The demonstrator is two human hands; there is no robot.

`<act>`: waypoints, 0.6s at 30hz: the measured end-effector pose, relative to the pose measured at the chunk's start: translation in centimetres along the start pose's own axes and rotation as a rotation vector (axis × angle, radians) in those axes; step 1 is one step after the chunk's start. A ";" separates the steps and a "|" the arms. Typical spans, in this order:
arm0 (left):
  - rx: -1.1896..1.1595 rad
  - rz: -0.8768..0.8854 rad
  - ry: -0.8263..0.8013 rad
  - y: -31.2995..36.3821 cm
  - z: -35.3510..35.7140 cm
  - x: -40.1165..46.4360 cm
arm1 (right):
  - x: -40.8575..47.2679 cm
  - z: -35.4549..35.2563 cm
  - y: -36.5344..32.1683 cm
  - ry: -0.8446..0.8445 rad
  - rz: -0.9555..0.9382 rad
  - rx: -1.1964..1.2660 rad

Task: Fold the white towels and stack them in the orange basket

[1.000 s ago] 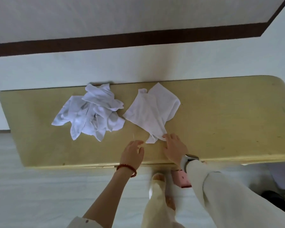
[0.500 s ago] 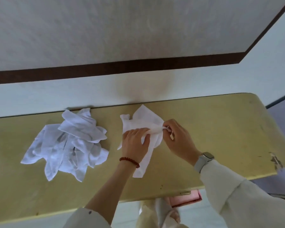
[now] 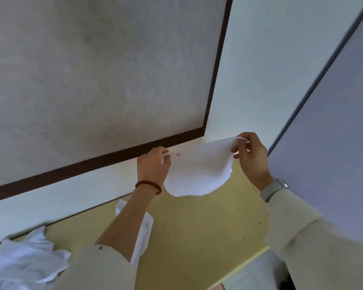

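Yellow table (image 3: 197, 233) is running along a white wall, its near edge cut off at the frame bottom. Left hand (image 3: 153, 166) and right hand (image 3: 250, 155) are each pinching a top corner of a white towel (image 3: 197, 170), holding it clear above the table. Crumpled towels (image 3: 27, 260) are lying at lower left, partly hidden by the left sleeve (image 3: 96, 268); the basket is not showing.
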State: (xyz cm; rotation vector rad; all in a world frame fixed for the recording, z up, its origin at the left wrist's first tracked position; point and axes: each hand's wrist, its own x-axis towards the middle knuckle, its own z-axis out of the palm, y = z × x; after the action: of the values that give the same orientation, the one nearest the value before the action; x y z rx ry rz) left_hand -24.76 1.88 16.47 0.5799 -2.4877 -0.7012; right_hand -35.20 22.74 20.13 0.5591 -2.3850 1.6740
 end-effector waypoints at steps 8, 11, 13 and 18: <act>-0.125 0.245 0.031 4.6 2.3 -1.7 | -2.0 -7.5 3.7 0.089 0.043 0.005; -0.049 0.293 -0.097 2.8 4.2 -4.8 | -5.9 -8.4 7.6 0.029 0.135 -0.070; -0.030 0.271 -0.236 1.3 5.4 -7.6 | -9.2 -8.5 10.4 -0.056 0.236 -0.139; -0.024 0.017 -0.694 -1.9 7.6 -14.7 | -17.1 -9.0 16.2 -0.370 0.475 -0.295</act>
State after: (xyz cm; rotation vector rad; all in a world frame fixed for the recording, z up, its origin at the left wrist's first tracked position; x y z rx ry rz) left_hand -16.90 10.70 4.74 0.3360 -3.0981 -1.0642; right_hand -26.62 39.46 3.26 0.2833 -3.1638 1.4142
